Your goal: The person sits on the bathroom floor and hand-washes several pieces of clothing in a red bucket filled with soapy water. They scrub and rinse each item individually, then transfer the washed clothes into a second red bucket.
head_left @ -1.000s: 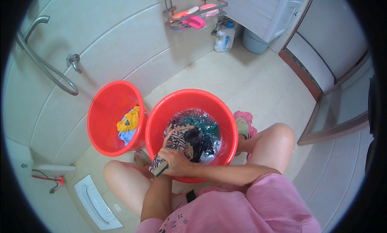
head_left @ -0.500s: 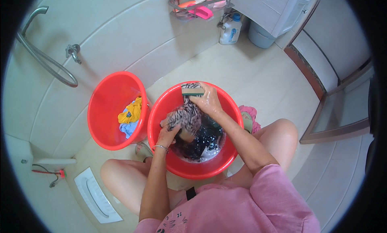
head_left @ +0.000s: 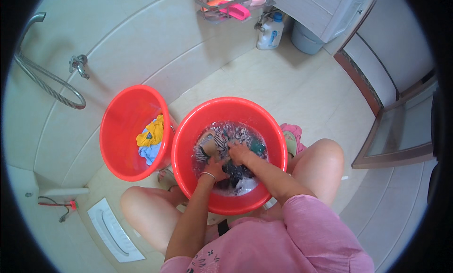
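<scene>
A black-and-white zebra-print garment (head_left: 221, 142) with beige and green parts lies in the soapy water of a red tub (head_left: 278, 131) between my knees. My right hand (head_left: 239, 153) is closed on its wet cloth near the middle of the tub. Just nearer and to the left, my left hand (head_left: 215, 169), with a bracelet at the wrist, is closed on the same garment's lower edge. Its fingertips are partly hidden in the cloth and water. Dark cloth (head_left: 234, 173) is sunk beneath and beside my hands, with white suds (head_left: 246, 185) at the near side.
Left of the tub, a tilted red bucket (head_left: 109, 131) holds yellow cloth (head_left: 151, 133) and light blue cloth (head_left: 150, 152). A shower hose (head_left: 52, 86) and tap (head_left: 79, 65) are on the wall. At the back stand a white jug (head_left: 270, 33) and a grey bin (head_left: 306, 39), beside a wire shelf (head_left: 236, 1).
Both hands have lowered the zebra-print garment from above the tub's far rim into the water. My right hand has come nearer, close to my left.
</scene>
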{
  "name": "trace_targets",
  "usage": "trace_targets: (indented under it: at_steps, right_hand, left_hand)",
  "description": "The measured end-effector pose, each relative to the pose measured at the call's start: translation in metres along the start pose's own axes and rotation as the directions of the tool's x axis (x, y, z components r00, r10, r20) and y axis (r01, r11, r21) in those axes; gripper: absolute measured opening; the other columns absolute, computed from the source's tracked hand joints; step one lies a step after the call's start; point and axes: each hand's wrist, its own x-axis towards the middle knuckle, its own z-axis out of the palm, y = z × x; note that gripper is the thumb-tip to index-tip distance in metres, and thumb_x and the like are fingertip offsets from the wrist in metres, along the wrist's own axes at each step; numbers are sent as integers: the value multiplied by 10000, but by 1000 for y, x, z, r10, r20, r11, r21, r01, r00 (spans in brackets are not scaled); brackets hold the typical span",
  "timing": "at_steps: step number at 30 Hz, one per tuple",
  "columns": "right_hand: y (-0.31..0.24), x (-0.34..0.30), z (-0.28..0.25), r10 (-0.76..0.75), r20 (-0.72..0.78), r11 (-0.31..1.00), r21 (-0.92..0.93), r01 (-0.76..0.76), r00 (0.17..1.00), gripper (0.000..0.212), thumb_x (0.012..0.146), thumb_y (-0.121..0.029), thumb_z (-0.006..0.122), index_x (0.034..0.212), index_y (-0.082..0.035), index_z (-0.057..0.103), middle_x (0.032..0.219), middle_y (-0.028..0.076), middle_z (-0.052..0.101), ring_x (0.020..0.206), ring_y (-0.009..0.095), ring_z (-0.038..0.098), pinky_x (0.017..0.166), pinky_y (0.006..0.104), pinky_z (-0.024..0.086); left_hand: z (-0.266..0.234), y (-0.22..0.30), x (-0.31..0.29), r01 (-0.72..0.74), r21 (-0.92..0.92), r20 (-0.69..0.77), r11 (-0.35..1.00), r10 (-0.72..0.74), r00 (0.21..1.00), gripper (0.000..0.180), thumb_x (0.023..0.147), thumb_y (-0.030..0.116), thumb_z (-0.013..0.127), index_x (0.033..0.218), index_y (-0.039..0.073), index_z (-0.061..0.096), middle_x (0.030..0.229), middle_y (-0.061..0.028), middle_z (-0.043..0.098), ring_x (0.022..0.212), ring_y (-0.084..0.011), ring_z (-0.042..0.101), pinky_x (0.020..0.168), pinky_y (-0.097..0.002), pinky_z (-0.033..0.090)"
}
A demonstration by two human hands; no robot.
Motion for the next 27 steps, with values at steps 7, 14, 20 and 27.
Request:
trace_targets:
  at_steps: [7, 14, 20, 27]
  right_hand:
    - [8, 8, 12, 116, -232, 986, 146, -83, 966, 386, 694, -185, 659, 1058, -56, 655, 1103, 171, 626, 1022, 343, 596, 906, 465, 447]
    - [-38, -53, -87, 152, -446, 224, 885, 409, 882, 377, 663, -177, 681, 997, -3, 654, 904, 142, 681, 842, 239, 654, 777, 348, 502]
    - [-120, -126, -89, 37, -614, -69, 786, 615, 789, 370, 673, -151, 697, 1007, -9, 624, 858, 94, 662, 798, 158, 622, 742, 299, 485]
    - [-96, -80, -82, 51, -923, 701, 304, 645, 381, 234, 685, -199, 675, 846, -53, 587, 775, 156, 597, 796, 344, 619, 700, 423, 500]
  left_hand:
    - [1, -28, 22, -36, -476, -63, 879, 7, 998, 684, 727, 440, 717, 1301, 126, 517, 1344, -182, 438, 1244, -322, 439, 988, -350, 402]
    - [-40, -35, 2, -39, -999, -29, -31, -270, 962, 697, 838, 655, 492, 1350, 187, 423, 1154, -75, 599, 973, -323, 595, 803, -514, 479]
    - [-27, -38, -1, -233, -854, -368, -465, 223, 903, 640, 905, 632, 327, 1238, 113, 503, 1252, -122, 544, 1138, -295, 529, 993, -412, 406]
    - [-21, 14, -38, -161, -774, -296, -613, 126, 947, 434, 939, 429, 442, 1229, 116, 522, 1193, -67, 589, 1099, -234, 554, 943, -389, 448]
